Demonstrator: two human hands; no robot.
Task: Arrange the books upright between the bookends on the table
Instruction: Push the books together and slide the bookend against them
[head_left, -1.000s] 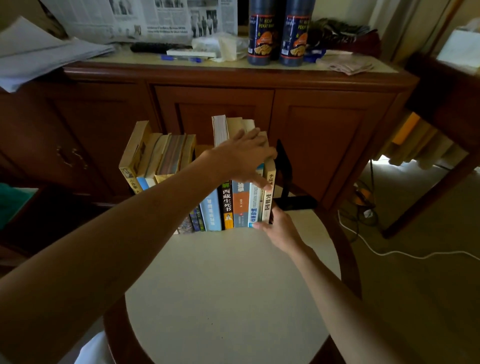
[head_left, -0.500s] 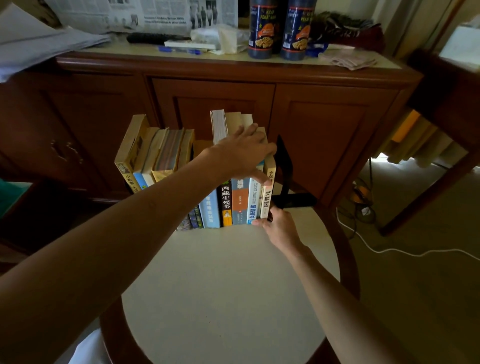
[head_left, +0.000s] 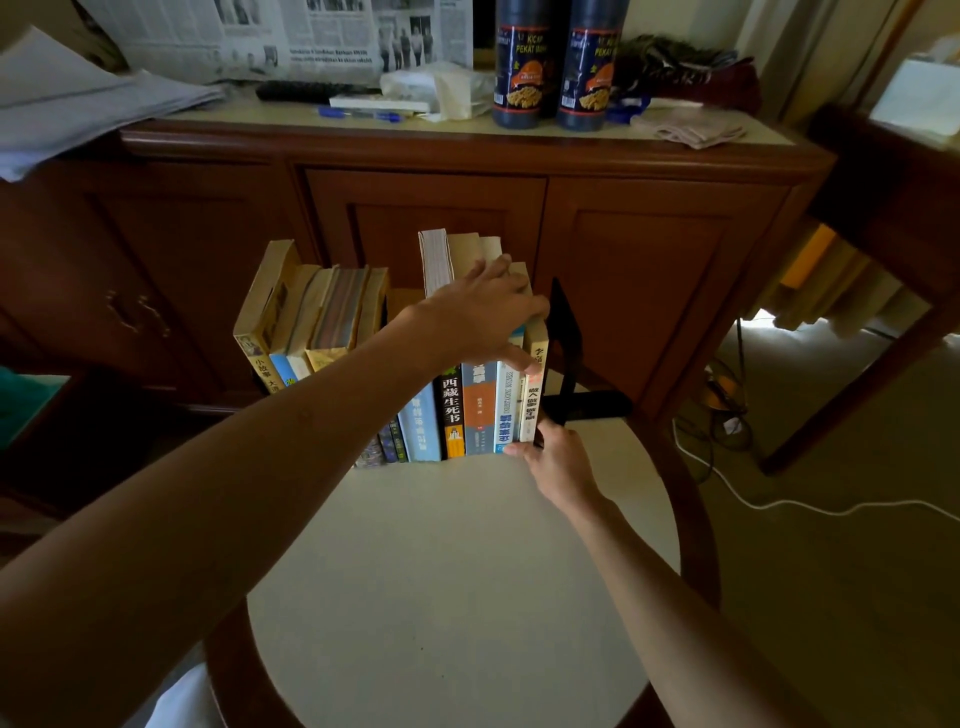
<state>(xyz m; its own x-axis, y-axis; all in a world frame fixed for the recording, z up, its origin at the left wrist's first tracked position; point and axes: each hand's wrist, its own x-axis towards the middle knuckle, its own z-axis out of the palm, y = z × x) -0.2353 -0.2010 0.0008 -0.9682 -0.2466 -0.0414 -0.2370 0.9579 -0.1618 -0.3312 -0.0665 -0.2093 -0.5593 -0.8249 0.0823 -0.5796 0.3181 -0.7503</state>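
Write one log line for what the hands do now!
left hand: rests on books | right hand: at bookend base | books: upright

— Where was the left hand (head_left: 480, 317)?

— Up at twelve o'clock, at the end of a bare forearm that ran in from eight o'clock. It lay palm down, fingers (head_left: 511, 274) spread and nearly straight, thumb pointing toward four o'clock.

— And the right hand (head_left: 558, 457)?

— Lower, toward one o'clock, its bare forearm coming up from five o'clock. The back of the hand faced up, the fingers curled away from view, so what they did could not be made out.
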